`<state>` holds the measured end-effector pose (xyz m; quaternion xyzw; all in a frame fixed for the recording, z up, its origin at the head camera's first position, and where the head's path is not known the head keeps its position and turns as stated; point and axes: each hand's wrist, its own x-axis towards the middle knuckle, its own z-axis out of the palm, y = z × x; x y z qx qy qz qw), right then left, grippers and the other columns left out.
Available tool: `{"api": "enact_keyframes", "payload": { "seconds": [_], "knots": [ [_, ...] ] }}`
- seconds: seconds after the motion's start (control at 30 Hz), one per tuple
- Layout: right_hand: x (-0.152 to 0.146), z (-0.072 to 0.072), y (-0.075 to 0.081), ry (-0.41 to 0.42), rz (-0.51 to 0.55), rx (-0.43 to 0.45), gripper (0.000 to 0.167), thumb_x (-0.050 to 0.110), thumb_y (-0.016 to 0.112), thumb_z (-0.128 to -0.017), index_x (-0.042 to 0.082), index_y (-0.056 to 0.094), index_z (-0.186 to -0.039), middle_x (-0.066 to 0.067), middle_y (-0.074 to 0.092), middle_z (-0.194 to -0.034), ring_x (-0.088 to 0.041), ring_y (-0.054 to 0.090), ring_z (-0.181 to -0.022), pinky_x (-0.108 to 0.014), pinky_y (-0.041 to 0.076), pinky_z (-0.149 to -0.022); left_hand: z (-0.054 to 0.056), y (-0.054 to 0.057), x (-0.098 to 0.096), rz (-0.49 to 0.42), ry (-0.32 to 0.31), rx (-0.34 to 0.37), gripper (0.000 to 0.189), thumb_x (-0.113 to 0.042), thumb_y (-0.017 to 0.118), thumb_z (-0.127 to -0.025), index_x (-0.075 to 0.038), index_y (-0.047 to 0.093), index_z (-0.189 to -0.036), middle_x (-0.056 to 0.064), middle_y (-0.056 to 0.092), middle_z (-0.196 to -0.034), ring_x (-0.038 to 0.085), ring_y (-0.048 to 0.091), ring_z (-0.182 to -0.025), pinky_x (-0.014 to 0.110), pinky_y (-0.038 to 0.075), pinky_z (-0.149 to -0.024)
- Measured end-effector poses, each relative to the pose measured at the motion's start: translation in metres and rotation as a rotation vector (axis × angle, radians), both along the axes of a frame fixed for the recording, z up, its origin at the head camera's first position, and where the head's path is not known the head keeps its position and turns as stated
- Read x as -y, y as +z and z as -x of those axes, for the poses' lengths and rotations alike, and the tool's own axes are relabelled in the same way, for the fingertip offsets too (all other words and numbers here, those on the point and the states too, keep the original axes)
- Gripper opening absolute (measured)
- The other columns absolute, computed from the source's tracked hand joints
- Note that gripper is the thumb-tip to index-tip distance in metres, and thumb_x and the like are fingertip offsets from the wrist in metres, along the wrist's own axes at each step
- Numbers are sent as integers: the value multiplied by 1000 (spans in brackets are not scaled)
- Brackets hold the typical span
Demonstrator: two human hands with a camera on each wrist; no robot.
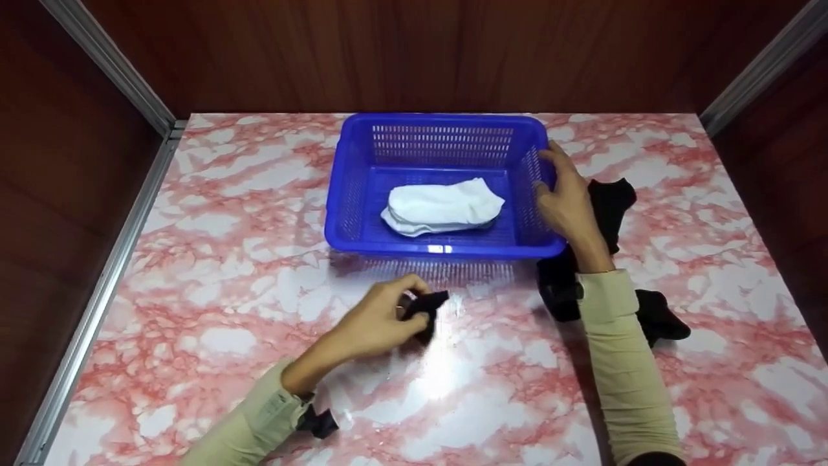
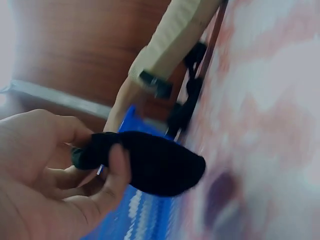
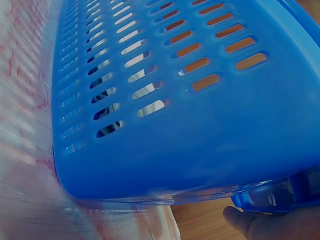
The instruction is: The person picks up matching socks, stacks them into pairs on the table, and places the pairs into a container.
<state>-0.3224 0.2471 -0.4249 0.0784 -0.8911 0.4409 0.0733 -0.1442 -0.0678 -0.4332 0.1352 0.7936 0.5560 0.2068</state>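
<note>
- One black fabric sock is pinched by the left hand.
- Right hand grips a blue rectangular plastic basket.
- White fabric socks lie inside it.

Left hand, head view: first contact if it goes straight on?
The left hand would probably meet the blue basket first, at its near rim; hand height unclear, may pass above.

No legible txt, nos. or logos in any view. Sm. pale patch on front rim of blue basket: label or glare, can't tell. Dark piece at R sleeve cuff, L-wrist view, has light spot, too blurry to read.
</note>
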Motion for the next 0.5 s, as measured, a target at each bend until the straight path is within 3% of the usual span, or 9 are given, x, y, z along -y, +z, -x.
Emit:
{"api": "enact_keyframes", "payload": {
  "seconds": [0.07, 0.2, 0.27, 0.43, 0.5],
  "knots": [
    [0, -1, -1, 0, 6, 3, 53, -3, 52, -96, -3, 48, -149, -15, 31, -172, -35, 30, -159, -48, 24, -133, 0, -6, -4, -6, -4, 6, 23, -8, 63, -97, -11, 61, -119, 20, 71, -119, 26, 76, -93, 36, 66, -67],
    [1, -1, -1, 3, 17, 6, 54, -3, 52, -96, -3, 48, -150, -14, 31, -173, -34, 31, -159, -48, 25, -132, 3, -18, -2, 49, -6, -41, 26, -7, 62, -96, -10, 59, -122, 18, 70, -115, 23, 73, -88, 33, 64, -62],
    [1, -1, -1, 0, 15, 7, 54, -2, 52, -96, -2, 47, -150, -13, 31, -173, -34, 32, -159, -48, 26, -132, 4, -22, 3, 127, 4, -99, 30, -6, 63, -95, -9, 58, -125, 17, 70, -112, 23, 71, -86, 35, 63, -64],
    [0, 0, 2, -24, -4, 26, 54, 6, 57, -99, 1, 47, -152, -12, 32, -172, -33, 33, -158, -49, 27, -131, 7, -28, 13, 369, 36, -243, 41, -12, 66, -94, -6, 56, -133, 14, 72, -113, 29, 70, -99, 46, 60, -87],
    [-1, -2, 6, -40, -8, 42, 54, 10, 60, -100, 1, 48, -152, -13, 34, -171, -34, 34, -158, -49, 28, -131, 7, -29, 15, 431, 38, -260, 43, -14, 67, -95, -4, 55, -135, 15, 73, -113, 31, 71, -101, 48, 59, -90]
  ]
}}
